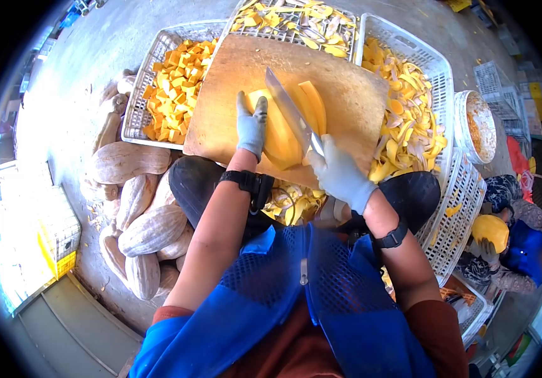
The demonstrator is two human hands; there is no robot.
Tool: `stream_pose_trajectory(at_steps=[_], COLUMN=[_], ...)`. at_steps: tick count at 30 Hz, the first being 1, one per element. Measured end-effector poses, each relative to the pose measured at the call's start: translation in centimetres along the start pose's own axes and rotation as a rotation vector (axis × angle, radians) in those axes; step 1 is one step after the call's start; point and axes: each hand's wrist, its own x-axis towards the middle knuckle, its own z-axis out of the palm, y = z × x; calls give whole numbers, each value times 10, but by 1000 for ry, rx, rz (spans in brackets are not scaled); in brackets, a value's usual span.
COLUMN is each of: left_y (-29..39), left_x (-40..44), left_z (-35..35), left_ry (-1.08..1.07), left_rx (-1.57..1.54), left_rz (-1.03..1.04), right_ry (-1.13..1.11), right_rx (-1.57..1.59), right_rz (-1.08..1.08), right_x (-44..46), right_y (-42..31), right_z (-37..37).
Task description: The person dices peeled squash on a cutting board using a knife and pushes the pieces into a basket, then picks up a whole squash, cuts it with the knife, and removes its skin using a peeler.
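left hand [251,128] rests with its fingers spread on the left side of the peeled pumpkin [278,135]; i can't tell how hard it pushes. right hand [344,171] is wrapped tight round the handle of the knife [290,108]. the pumpkin is near the middle of the cutting board [350,94], reaching toward the near edge. the blade slants along it, and a cut piece [313,104] lies on the blade's right. to slice well, i think, keep the left thumb back from the blade, hold the pumpkin still, and push straight down so the slices match. if it wobbles, the knife might slip. orange cubes [176,82] sit past the board's left edge, peels [406,113] past its right edge. whole pumpkins [151,230] lie on the floor [126,44].
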Motion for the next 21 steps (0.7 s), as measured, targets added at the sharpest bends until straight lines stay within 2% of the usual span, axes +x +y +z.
stream_pose_trajectory(at_steps=[2, 7, 11, 14, 16, 18, 19, 21], left_y=[-3, -26, -16, -26, -26, -27, -23, -12], left_x=[-1, 11, 5, 10, 9, 7, 7, 2], left_z=[-1, -6, -4, -3, -1, 3, 3, 1], left_ry=[-14, -20, -9, 71, 66, 71, 88, 126], left_rx=[-26, 167, 111, 219, 110, 5, 98, 297], left_rz=[-25, -12, -65, 29, 4, -28, -23, -13], right_ry=[-89, -291, -160, -219, -309, -219, -180, -49], right_rx=[67, 154, 110, 122, 151, 88, 56, -40], right_rz=[52, 274, 240, 291, 362, 212, 127, 92], right_x=[7, 32, 56, 37, 13, -22, -30, -30], right_y=[6, -36, -5, -43, -39, 2, 23, 44], right_z=[-7, -18, 27, -5, -22, -13, -1, 34])
